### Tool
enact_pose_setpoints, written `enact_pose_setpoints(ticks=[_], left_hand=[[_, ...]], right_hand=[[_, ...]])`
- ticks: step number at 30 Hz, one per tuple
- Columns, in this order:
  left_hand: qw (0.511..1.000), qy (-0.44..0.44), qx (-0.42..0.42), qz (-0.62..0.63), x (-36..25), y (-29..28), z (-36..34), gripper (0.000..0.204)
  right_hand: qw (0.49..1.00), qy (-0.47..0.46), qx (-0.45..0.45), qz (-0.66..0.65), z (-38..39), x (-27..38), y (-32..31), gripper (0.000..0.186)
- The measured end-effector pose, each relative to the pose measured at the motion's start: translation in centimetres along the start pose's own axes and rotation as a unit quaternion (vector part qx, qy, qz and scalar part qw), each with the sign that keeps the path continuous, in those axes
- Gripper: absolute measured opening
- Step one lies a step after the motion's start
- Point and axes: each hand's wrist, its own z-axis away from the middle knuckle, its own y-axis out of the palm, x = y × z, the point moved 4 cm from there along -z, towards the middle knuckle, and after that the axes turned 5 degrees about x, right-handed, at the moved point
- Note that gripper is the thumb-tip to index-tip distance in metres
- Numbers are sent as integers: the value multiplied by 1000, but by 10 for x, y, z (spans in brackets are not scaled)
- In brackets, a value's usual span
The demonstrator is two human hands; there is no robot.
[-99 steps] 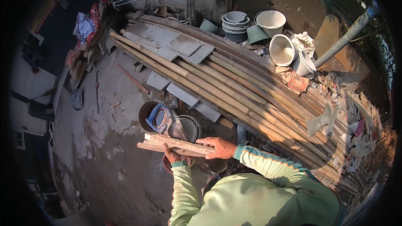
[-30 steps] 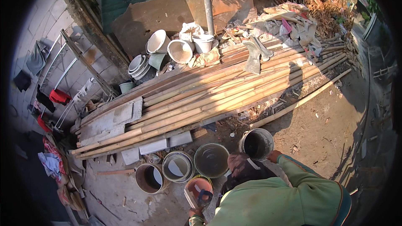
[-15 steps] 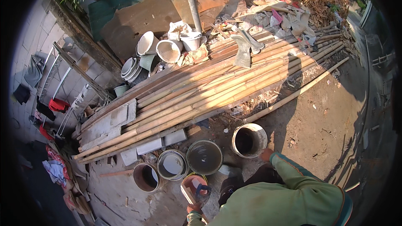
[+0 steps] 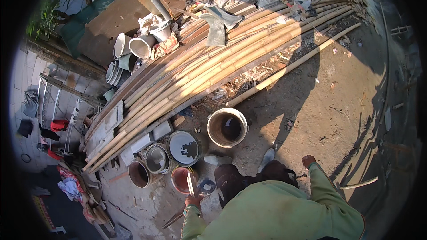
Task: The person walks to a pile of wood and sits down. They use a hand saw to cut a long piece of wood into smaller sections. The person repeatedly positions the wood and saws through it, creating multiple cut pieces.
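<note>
My left hand (image 4: 194, 201) grips pale, narrow wooden strips (image 4: 191, 184), which stick up across the rim of a small red-lined bucket (image 4: 174, 184). A dark blue object (image 4: 206, 186), its kind unclear, lies beside that bucket. My right hand (image 4: 308, 162) is held out to the right over bare ground, its fingers curled with nothing visible in them. Ahead of my feet stands a large pale bucket (image 4: 211, 136) with a dark inside and a little wet shine at the bottom. To its left are a wide bucket of water (image 4: 183, 146), a grey bucket (image 4: 157, 158) and a brown-lined bucket (image 4: 139, 173).
Long bamboo poles (image 4: 213, 75) are stacked across the far side, with grey boots (image 4: 218, 26) on top. One loose pole (image 4: 293, 65) lies on the dirt. White pails (image 4: 141, 47) stand at the back left. A short stick (image 4: 359, 183) lies at right.
My right hand has moved away from the large pale bucket, out to the right. My view has shifted, and both my shoes now show. The left hand still holds the wooden strips.
</note>
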Motion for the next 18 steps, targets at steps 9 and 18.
enact_pose_setpoints(ticks=[9,18], left_hand=[[988,112,38,98,-102,83,-7,111],[996,2,74,-59,-298,79,24,105]], right_hand=[[715,186,86,-668,18,-241,24,40],[851,5,-82,-518,-51,-131,-125,26]])
